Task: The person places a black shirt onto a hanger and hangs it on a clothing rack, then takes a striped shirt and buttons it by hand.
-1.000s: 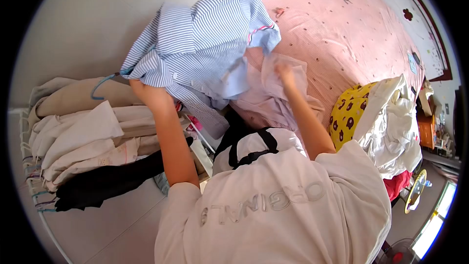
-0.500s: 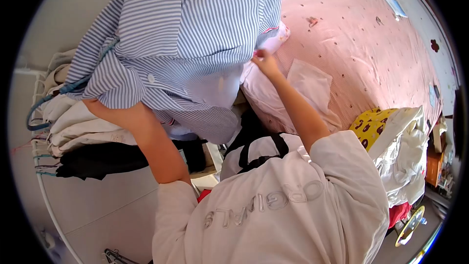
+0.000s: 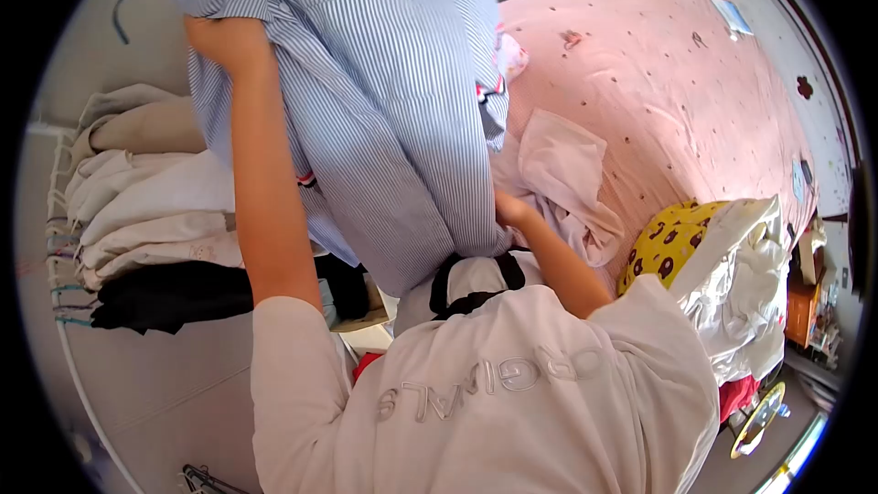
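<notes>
A blue-and-white striped shirt (image 3: 384, 101) hangs in front of me on a blue clothes hanger (image 3: 137, 2), whose hook sticks out past the collar at the upper left. My left hand (image 3: 229, 41) is closed around the collar area and the hanger neck; the cloth covers its fingertips. Lower down, my right hand (image 3: 512, 210) grips the right edge of the shirt near its bottom, with the fingers partly hidden behind the fabric. Dark, red and white trim shows on the shirt's sides.
Folded-over garments (image 3: 155, 201) hang on a white rack (image 3: 69, 348) at the left. A pink bed (image 3: 658, 82) with a crumpled pale cloth (image 3: 562, 160) lies to the right. Nearer stand a yellow patterned cloth (image 3: 672, 238) and a white shiny bag (image 3: 741, 302).
My left hand has risen with the collar and hanger, and the shirt now hangs longer with its front smoother. My right hand has moved down from the shirt's side to its lower edge.
</notes>
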Available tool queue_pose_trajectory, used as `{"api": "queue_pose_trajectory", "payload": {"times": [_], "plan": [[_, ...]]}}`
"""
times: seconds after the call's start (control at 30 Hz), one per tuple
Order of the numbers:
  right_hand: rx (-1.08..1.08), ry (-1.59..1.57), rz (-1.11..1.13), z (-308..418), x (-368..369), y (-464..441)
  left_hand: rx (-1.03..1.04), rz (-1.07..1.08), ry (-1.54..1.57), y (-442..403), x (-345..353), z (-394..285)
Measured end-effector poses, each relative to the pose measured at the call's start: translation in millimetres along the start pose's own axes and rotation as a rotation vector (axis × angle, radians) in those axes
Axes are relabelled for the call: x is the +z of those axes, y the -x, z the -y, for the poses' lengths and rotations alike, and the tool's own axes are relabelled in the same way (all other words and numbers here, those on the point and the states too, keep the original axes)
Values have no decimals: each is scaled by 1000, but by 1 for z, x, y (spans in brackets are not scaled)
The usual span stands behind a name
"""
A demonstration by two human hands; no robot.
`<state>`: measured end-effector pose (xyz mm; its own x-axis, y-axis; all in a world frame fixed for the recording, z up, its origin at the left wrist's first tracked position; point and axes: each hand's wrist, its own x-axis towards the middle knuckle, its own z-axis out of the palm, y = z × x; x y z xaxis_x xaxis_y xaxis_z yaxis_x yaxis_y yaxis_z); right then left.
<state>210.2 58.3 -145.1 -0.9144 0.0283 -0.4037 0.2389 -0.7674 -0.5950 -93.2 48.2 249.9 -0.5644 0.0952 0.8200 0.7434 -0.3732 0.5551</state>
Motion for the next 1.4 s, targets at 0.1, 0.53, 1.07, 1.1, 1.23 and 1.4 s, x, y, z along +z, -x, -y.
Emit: {"api": "queue_pose_trajectory", "payload": {"times": [0.1, 0.53, 1.07, 1.1, 1.23, 1.4], "plan": [[-94, 514, -127, 50, 23, 111, -110, 56, 35, 26, 29, 42], [1, 618, -1654, 17, -111, 264, -388, 186, -73, 244, 157, 133], [-386, 1171, -1007, 102, -58, 37, -1216, 239, 152, 445, 60, 181], [-355, 1143, -986, 109, -58, 18, -1277, 264, 82, 451, 54, 179], [-398, 1113, -975, 118, -69, -50, -1297, 499, -254, 457, 34, 164], [-355, 948, -1113, 120, -101, -104, -529, 620, -605, 413, 45, 138]]}}
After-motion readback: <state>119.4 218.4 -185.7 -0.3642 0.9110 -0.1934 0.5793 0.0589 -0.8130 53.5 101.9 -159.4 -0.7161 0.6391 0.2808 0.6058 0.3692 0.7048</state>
